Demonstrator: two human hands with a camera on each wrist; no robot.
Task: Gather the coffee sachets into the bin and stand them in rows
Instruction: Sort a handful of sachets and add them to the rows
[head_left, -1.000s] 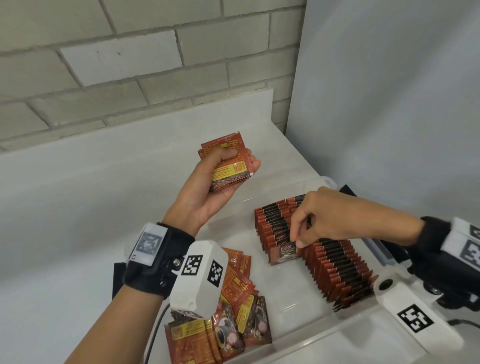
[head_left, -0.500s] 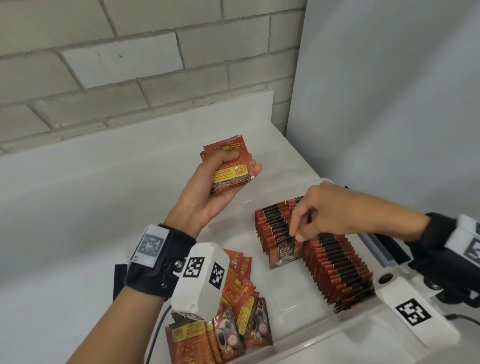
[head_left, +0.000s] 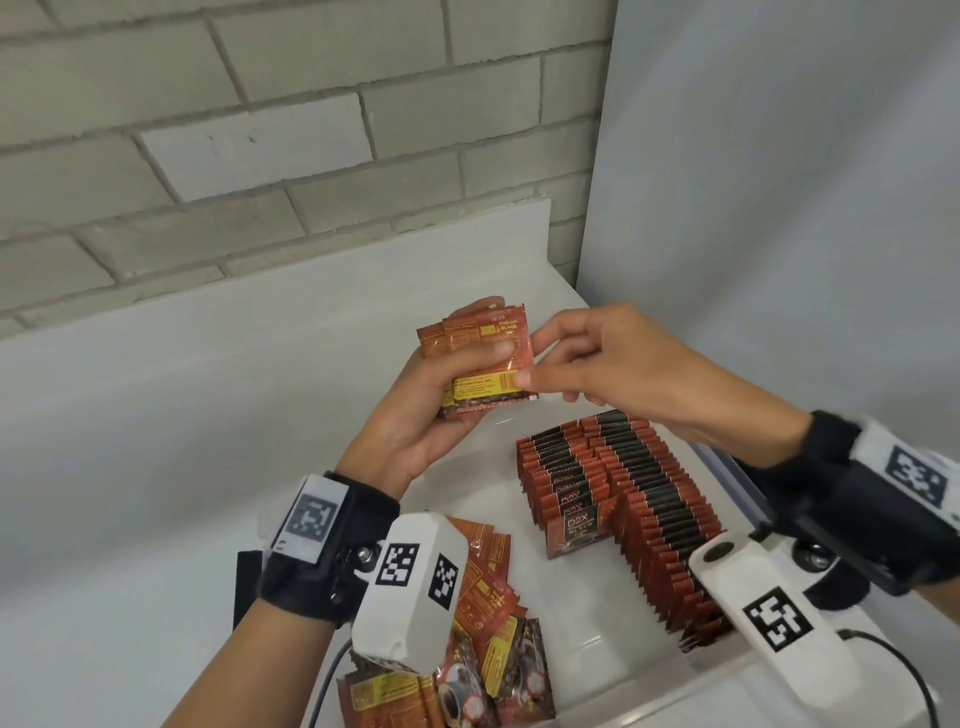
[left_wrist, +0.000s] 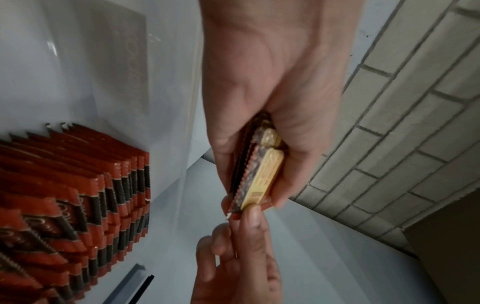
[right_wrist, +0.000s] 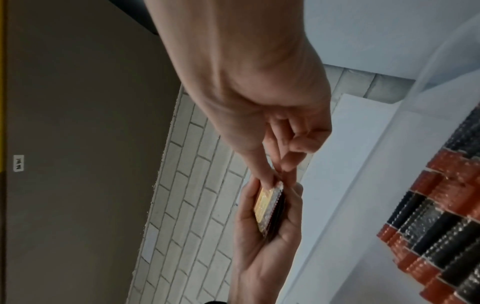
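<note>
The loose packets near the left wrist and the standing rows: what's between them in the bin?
Only bare bin floor, seen from the head camera.

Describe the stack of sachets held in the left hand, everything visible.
The stack of sachets is a small, slightly fanned bundle of flat red-orange foil-look packets with yellow label panels, printed text and serrated edges. It is held above the clear bin, clear of the standing rows. The left hand grips it, thumb across the front. The right hand pinches the front packet's edge between thumb and fingertips.
</note>
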